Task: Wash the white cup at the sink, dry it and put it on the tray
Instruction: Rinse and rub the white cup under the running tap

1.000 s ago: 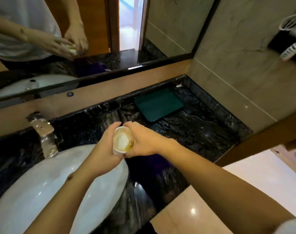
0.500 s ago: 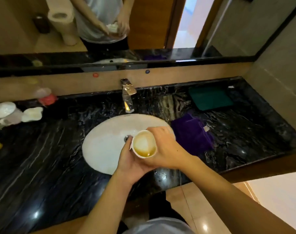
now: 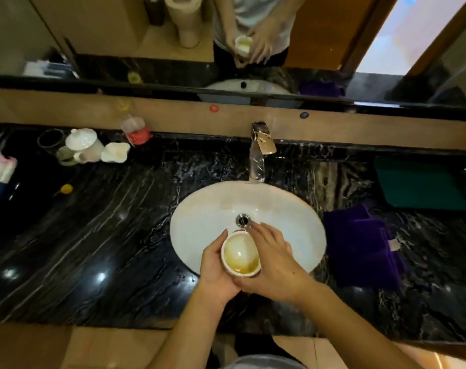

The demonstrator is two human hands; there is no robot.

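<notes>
The white cup (image 3: 241, 254) has a yellow-brown stain inside and is held upright over the near part of the white oval sink (image 3: 200, 222). My left hand (image 3: 216, 270) grips it from the left and below. My right hand (image 3: 273, 262) lies against its right side with the fingers stretched toward the drain (image 3: 243, 219). The chrome tap (image 3: 260, 150) stands behind the sink with no water running. A green tray (image 3: 418, 182) lies on the counter at the far right. A purple cloth (image 3: 359, 243) lies right of the sink.
The black marble counter (image 3: 93, 235) holds a white lidded teapot (image 3: 84, 145), a white dish (image 3: 115, 153), a red-based container (image 3: 137, 130) and a small yellow object (image 3: 66, 188) at the left. A mirror (image 3: 120, 35) runs along the back wall.
The view has swung left and centred over the sink. The cup and both hands moved from the sink's right rim to over the basin; my right fingers have straightened.
</notes>
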